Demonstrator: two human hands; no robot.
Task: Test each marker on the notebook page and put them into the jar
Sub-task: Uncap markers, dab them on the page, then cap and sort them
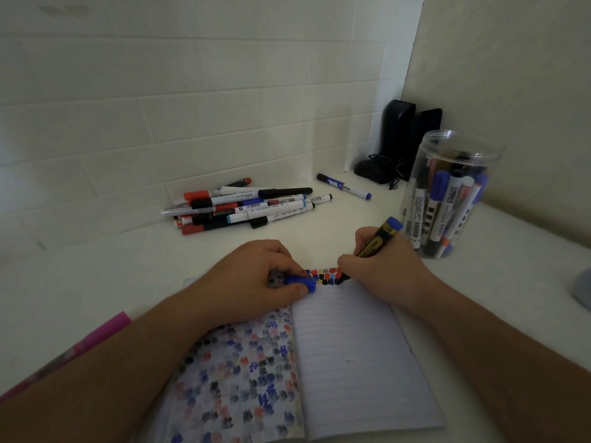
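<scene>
Hands at the notebook (351, 346) top edge: right hand (383, 270) grips a black-and-yellow marker (375, 244), tip on the page; left hand (252, 276) pinches its blue cap (300, 282). Label print unreadable. White tabletop (96, 266), tiled wall (160, 107). Clear jar (447, 193) of markers stands right; loose markers (246, 206) beyond.
</scene>
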